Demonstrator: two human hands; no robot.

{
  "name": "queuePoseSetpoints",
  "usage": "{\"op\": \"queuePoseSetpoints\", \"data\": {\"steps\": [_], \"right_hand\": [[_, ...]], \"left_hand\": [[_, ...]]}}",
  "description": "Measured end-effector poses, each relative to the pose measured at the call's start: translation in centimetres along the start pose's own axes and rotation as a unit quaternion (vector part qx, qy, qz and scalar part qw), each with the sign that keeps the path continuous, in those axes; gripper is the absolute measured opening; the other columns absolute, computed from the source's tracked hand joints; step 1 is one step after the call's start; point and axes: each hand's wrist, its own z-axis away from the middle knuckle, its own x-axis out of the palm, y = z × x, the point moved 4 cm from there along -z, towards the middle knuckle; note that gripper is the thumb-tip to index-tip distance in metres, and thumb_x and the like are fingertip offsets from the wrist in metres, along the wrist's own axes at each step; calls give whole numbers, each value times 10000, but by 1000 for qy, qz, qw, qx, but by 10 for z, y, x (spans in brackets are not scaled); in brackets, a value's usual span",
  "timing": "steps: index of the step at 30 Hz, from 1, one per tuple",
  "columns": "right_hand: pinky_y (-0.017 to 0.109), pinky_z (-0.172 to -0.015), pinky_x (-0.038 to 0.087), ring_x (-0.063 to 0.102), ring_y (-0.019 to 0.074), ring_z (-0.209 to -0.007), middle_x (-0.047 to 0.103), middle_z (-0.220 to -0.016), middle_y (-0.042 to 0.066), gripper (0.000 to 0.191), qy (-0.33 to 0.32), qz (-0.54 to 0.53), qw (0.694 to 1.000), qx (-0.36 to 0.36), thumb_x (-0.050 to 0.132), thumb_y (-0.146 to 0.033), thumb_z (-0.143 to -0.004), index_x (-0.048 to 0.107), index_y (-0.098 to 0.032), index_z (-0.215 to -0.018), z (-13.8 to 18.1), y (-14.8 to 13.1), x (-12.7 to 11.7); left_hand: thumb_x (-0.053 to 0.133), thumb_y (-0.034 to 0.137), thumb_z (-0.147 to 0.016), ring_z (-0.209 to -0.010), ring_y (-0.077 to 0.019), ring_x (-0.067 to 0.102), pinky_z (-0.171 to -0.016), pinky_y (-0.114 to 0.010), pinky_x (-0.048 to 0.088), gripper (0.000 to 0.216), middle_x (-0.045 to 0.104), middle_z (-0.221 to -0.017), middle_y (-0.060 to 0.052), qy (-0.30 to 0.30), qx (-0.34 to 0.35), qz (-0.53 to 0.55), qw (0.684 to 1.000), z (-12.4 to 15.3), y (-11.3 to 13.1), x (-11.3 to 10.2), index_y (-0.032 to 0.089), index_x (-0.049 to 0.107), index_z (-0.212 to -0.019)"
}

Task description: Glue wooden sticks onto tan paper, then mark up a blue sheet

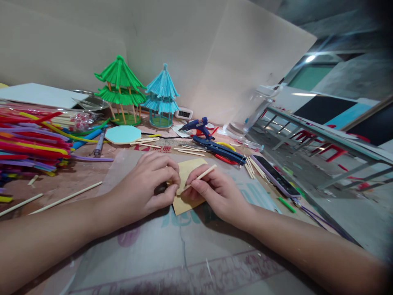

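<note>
My right hand [215, 192] pinches a thin pale wooden stick [206, 172] between thumb and fingers, its upper end pointing up to the right. Beneath both hands lies a tan square sheet [187, 207]. My left hand [158, 178] is closed, thumb against fingertips, at the sheet's left side near the stick's lower end. Whatever is between those fingers, if anything, is hidden. The sheet rests on a clear plastic-covered work surface [147, 254] with faded print.
A green pagoda model [121, 98] and a blue one [162, 98] stand behind. Bundled pipe cleaners [33, 143] fill the left. Beyond my hands lie a pale blue octagon [123, 134], a glue gun [198, 126], dark blue-handled cutters [219, 150], and a phone [274, 175].
</note>
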Motion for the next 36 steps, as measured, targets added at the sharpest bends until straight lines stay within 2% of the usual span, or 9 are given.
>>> {"op": "queuePoseSetpoints", "data": {"steps": [4, 8, 13, 15, 23, 36], "right_hand": [[245, -678, 546, 666, 121, -726, 638, -842, 18, 277, 6, -24, 1000, 6, 587, -459, -993, 605, -191, -924, 1, 0, -1], [227, -647, 540, 660, 109, -674, 673, -794, 10, 295, 2, -132, 991, 34, 659, -481, -948, 599, -193, -921, -2, 4, -2], [231, -565, 544, 669, 130, -602, 729, -731, 24, 237, -30, -329, 937, 110, 713, -397, -896, 591, -194, -900, -12, 13, -4], [227, -554, 547, 674, 128, -586, 749, -750, 39, 211, -37, -367, 919, 139, 727, -355, -865, 605, -183, -874, -15, 15, -4], [223, -581, 579, 698, 126, -605, 768, -766, 47, 165, -68, -402, 897, 172, 744, -305, -841, 671, -166, -888, -17, 22, 1], [225, -598, 597, 722, 130, -635, 762, -762, 37, 105, -96, -414, 894, 139, 685, -253, -864, 660, -154, -890, -16, 21, 3]], "left_hand": [[511, 162, -932, -939, -191, 558, -868, -353, 398, 105, 621, -967, -18, 33, -4, 5, 999, -1, 3, -8, 195, 581, -860], [404, 195, -998, -897, -197, 544, -830, -371, 386, 226, 610, -922, -29, 31, -22, 19, 999, 0, 1, -10, 193, 526, -808], [505, 220, -983, -989, -213, 574, -879, -377, 428, 89, 635, -1017, -49, 18, -26, 25, 999, 1, -3, -4, 203, 592, -991], [529, 251, -992, -984, -210, 575, -885, -374, 427, 104, 638, -1025, -44, 4, -15, 25, 1000, 1, -2, -1, 217, 627, -984], [534, 227, -1014, -974, -199, 563, -911, -368, 399, 148, 617, -1023, -39, -9, 3, 36, 999, 1, 3, -3, 201, 649, -925], [574, 229, -1008, -1007, -195, 579, -942, -347, 386, 107, 635, -1026, -21, -14, 9, 41, 999, 1, 1, -1, 220, 666, -953]]}}
